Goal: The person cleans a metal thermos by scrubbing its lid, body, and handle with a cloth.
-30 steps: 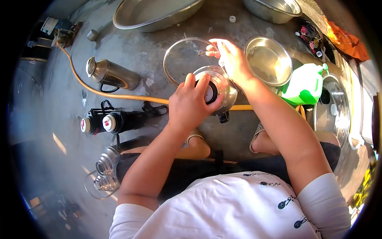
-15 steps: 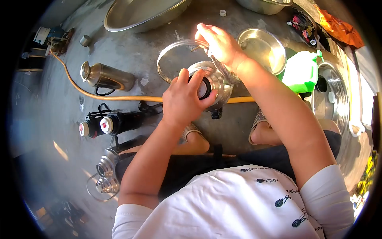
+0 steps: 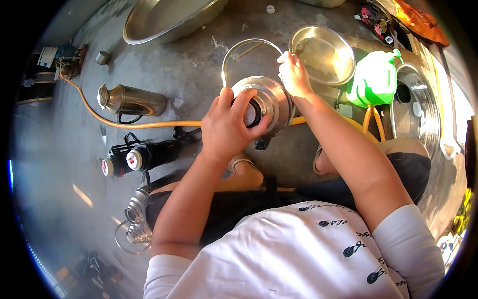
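Between my feet is a steel kettle (image 3: pixel 271 92) with rounded, stepped sides and a thin hoop handle (image 3: pixel 249 42) standing out beyond it. A black round knob (image 3: pixel 255 112) shows on its top. My left hand (image 3: pixel 225 119) is closed on the knob, its thumb and fingers around it. At the kettle's far right side, my right hand (image 3: pixel 295 74) has its fingers curled near the end of the hoop. Whatever sits in that hand, if anything, is hidden.
A steel basin (image 3: pixel 323 56) with liquid stands beyond my right hand, beside a green jug (image 3: pixel 374 79). An orange hose (image 3: pixel 164 123) crosses the floor behind the kettle. Leftward lie a steel vacuum jug (image 3: pixel 134 101) and two black flasks (image 3: pixel 154 155). A larger basin (image 3: pixel 174 27) is farther off.
My right hand has moved down and to the right, along the kettle's side. The kettle has turned, swinging its hoop handle rightward. My left hand stays on the knob.
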### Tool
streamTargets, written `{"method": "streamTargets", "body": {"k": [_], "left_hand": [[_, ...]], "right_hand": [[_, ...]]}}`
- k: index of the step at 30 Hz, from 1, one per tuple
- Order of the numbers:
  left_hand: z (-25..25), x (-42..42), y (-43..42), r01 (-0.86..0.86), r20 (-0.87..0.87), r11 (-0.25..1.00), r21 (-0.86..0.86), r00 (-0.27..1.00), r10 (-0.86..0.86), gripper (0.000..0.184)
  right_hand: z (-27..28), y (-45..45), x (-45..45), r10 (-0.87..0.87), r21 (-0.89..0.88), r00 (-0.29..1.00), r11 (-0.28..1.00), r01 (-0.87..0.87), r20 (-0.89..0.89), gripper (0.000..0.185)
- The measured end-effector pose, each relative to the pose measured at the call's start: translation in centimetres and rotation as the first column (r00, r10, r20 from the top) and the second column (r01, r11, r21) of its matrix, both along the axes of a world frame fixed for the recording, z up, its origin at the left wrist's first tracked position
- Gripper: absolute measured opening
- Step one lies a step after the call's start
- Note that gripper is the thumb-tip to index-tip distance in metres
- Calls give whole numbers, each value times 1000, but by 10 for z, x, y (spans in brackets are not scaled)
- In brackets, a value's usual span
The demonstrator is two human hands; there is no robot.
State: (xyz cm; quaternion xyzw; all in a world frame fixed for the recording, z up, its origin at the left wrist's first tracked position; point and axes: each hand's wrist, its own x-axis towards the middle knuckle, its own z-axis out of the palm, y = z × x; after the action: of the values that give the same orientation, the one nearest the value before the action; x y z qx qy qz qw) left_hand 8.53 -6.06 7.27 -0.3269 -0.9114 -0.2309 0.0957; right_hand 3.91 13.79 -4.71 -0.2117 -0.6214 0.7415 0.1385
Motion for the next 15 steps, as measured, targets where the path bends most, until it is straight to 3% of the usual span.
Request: {"method": "streamTargets", "body": {"k": [2, 3, 6, 9, 11, 12, 13, 15], "left_hand": [[-3, -2, 1, -22, -12, 1000, 11, 1000, 22, 44], [-3, -5, 1, -39, -30, 999, 21, 999, 39, 44], [-5, -11, 2, -87, 12, 995, 44, 996, 86, 45], [-4, -8, 3, -126, 48, 990, 56, 991, 124, 46], [-4, -6, 7, -143, 73, 986, 90, 988, 137, 49], [-4, -7, 9, -140, 74, 985, 99, 988, 133, 49], [-4, -7, 11, -149, 82, 984, 93, 987, 142, 50], [-5, -5, 12, -164, 102, 983, 87, 983, 155, 51]], "right_hand": [[4, -9, 17, -112, 13, 992, 994, 112, 65, 37], [1, -14, 31, -115, 225, 993, 968, 111, 4, 39], [-9, -29, 50, -203, 180, 978, 965, 191, 51, 41], [-17, -21, 55, -214, 341, 971, 925, 168, 104, 39], [-15, -7, 55, -261, 170, 960, 955, 241, 102, 36], [0, -3, 59, -290, 71, 937, 957, 282, 194, 33], [15, -1, 62, -292, 80, 937, 956, 282, 193, 33], [30, -2, 71, -204, -17, 979, 979, 204, 19, 30]]}}
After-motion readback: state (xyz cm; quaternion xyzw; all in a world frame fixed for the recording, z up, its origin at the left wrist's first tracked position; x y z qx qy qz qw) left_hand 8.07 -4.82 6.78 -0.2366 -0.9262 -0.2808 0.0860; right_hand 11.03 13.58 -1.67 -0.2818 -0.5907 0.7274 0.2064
